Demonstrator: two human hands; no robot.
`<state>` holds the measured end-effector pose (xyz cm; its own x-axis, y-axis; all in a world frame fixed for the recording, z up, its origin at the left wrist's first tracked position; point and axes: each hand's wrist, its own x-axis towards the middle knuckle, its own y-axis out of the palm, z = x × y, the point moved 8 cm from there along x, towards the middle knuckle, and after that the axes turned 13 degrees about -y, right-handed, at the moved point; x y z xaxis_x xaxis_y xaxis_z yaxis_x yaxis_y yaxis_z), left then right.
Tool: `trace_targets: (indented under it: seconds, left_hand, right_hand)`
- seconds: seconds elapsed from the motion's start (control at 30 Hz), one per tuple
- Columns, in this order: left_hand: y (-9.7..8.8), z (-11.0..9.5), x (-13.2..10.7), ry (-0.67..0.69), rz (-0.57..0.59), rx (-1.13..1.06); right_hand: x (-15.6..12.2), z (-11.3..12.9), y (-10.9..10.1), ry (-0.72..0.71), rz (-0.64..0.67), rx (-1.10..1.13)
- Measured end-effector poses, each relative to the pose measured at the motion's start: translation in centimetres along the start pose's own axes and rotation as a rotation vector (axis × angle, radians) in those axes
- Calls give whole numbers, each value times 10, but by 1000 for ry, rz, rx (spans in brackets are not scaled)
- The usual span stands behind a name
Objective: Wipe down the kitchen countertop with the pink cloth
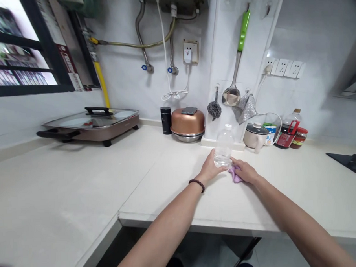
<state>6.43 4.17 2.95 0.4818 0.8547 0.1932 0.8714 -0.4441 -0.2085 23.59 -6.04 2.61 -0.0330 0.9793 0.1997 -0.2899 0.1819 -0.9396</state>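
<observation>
A clear plastic bottle (224,141) with a white cap stands upright on the white counter, a little clear liquid at its bottom. My left hand (210,168), with a dark bead bracelet at the wrist, is wrapped around the bottle's lower left side. Close by on the right, my right hand (245,171) is closed on a small purple cloth (235,174) pressed to the counter. Its fingertips reach to the bottle's lower right side; whether they touch it I cannot tell.
Behind the bottle a white pillar carries a green-handled ladle (238,56) and a steel scrubber (214,109). A copper-coloured bowl (188,121) and black flask (166,120) stand left, beyond them an electric pan (92,129). To the right are a small pot (255,136) and jars (299,138).
</observation>
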Motion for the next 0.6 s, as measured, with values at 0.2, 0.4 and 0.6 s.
trace_targets:
  seconds: [0.2,0.4,0.6]
  left_hand:
    - [-30,3,3,-102,-219,-33]
    - [-42,-3,-3,-171,-309,50]
    - [-65,-5,-11,-273,-516,95]
  right_hand:
    - [-21,65,16,-147,82,-108]
    - [-74,-20,-23,257,-13,-163]
    - [-192,-166,-74,768,-5,-336]
